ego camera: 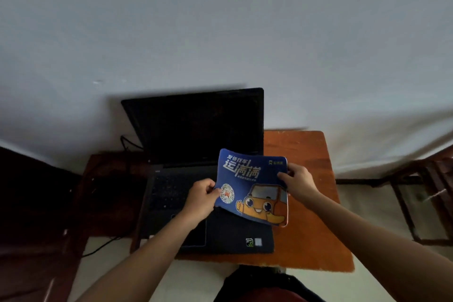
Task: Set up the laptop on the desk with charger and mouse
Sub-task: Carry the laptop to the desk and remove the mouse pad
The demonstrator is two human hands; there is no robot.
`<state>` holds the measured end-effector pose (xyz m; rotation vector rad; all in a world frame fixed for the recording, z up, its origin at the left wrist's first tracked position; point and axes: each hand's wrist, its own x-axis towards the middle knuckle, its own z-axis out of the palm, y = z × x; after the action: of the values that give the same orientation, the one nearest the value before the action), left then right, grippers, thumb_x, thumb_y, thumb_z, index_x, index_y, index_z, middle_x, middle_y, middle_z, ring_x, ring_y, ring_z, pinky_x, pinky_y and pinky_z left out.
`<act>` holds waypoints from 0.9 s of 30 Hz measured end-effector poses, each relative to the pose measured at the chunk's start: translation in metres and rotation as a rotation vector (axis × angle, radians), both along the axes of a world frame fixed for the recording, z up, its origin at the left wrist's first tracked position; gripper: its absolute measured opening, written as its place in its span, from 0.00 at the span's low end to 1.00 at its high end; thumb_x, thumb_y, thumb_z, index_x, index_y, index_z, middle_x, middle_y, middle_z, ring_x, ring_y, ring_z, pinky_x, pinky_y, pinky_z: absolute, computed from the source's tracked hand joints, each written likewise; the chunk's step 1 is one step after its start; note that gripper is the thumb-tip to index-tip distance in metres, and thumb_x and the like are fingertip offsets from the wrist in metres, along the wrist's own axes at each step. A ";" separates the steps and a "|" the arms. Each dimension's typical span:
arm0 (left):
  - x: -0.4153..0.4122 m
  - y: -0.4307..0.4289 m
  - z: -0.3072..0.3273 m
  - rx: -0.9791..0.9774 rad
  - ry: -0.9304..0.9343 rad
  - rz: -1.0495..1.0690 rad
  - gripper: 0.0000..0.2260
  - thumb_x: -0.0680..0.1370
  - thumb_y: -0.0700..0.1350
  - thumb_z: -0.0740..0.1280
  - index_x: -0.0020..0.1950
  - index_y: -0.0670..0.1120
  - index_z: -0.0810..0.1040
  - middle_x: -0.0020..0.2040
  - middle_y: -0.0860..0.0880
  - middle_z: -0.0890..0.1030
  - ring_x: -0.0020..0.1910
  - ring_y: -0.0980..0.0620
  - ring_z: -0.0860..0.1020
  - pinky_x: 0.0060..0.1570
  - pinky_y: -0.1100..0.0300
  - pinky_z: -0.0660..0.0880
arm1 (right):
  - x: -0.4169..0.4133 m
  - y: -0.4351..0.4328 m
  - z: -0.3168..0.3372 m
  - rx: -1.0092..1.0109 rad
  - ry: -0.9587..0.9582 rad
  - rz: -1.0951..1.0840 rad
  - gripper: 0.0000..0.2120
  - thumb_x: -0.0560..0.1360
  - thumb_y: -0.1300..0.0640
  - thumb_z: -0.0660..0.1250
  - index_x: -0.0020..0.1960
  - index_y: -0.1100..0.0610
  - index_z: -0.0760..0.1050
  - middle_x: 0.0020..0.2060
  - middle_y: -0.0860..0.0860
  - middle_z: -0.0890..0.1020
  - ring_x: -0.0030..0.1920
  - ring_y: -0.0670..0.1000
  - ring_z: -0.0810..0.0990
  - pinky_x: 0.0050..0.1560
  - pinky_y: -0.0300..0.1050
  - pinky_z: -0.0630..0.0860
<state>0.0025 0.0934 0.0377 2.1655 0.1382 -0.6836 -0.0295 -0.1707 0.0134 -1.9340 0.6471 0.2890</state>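
One mouse pad (252,186) is held in the air over the right half of the laptop (196,167), pinched at its two side edges so that it stays spread out and printed side up; the left grip (202,197) is closed on the left edge and the right grip (297,180) is closed on the right edge. The pad sags a little between the two grips, which suggests a soft, floppy sheet best carried by both sides. One laptop is set open on the counter (306,216), its dark screen leaned back towards the wall, leaving a bare strip of the counter on the right, probably where the pad is meant to be laid. One cable (125,142) is seen behind the left of the laptop, and another dark cable (103,246) hangs off the front left; whether either is plugged in cannot be told. No mouse is seen
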 end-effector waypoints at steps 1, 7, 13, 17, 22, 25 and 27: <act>-0.007 0.017 0.000 0.014 -0.008 0.049 0.05 0.79 0.42 0.64 0.45 0.42 0.76 0.44 0.42 0.81 0.39 0.52 0.79 0.31 0.63 0.74 | 0.007 0.014 -0.003 -0.013 -0.001 0.077 0.05 0.78 0.56 0.65 0.53 0.52 0.77 0.44 0.49 0.82 0.43 0.49 0.83 0.40 0.47 0.82; -0.026 0.076 -0.009 0.111 -0.039 0.154 0.05 0.79 0.41 0.64 0.44 0.42 0.75 0.41 0.43 0.80 0.33 0.54 0.77 0.28 0.64 0.71 | 0.023 0.062 -0.012 -0.066 0.019 0.233 0.05 0.78 0.56 0.65 0.53 0.54 0.77 0.47 0.54 0.83 0.44 0.52 0.82 0.40 0.46 0.79; -0.025 0.124 -0.034 0.230 0.011 0.152 0.05 0.78 0.44 0.65 0.43 0.46 0.75 0.43 0.45 0.81 0.36 0.52 0.80 0.29 0.64 0.73 | 0.047 0.111 -0.023 -0.234 0.083 0.333 0.10 0.78 0.55 0.64 0.56 0.57 0.79 0.49 0.56 0.83 0.44 0.55 0.79 0.41 0.45 0.73; -0.015 0.148 -0.046 0.292 0.053 0.070 0.05 0.77 0.46 0.66 0.43 0.47 0.76 0.45 0.47 0.82 0.41 0.48 0.82 0.42 0.50 0.81 | 0.052 0.129 -0.029 -0.348 0.156 0.253 0.10 0.78 0.53 0.65 0.56 0.55 0.79 0.50 0.56 0.84 0.45 0.57 0.80 0.41 0.46 0.75; -0.005 0.160 -0.060 0.303 0.081 -0.052 0.08 0.76 0.50 0.67 0.40 0.49 0.74 0.38 0.49 0.82 0.37 0.50 0.82 0.42 0.48 0.81 | 0.050 0.138 -0.034 -0.491 0.201 0.197 0.11 0.76 0.50 0.66 0.58 0.50 0.78 0.50 0.54 0.84 0.48 0.59 0.81 0.41 0.46 0.72; 0.001 0.164 -0.062 0.356 0.028 -0.117 0.08 0.75 0.53 0.68 0.41 0.50 0.75 0.39 0.51 0.81 0.38 0.51 0.81 0.40 0.51 0.81 | 0.046 0.139 -0.036 -0.535 0.225 0.167 0.12 0.76 0.48 0.66 0.59 0.49 0.76 0.50 0.53 0.83 0.49 0.58 0.81 0.41 0.45 0.72; 0.004 0.168 -0.059 0.407 -0.038 -0.113 0.07 0.75 0.53 0.68 0.46 0.51 0.76 0.42 0.53 0.81 0.43 0.52 0.81 0.41 0.54 0.80 | 0.045 0.138 -0.036 -0.543 0.230 0.166 0.13 0.76 0.48 0.67 0.59 0.50 0.75 0.51 0.53 0.83 0.49 0.58 0.81 0.41 0.45 0.72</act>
<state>0.0065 0.2610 -0.0211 2.5907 0.1451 -0.7256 0.0154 -0.0330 -0.0224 -2.5064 0.7720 0.4831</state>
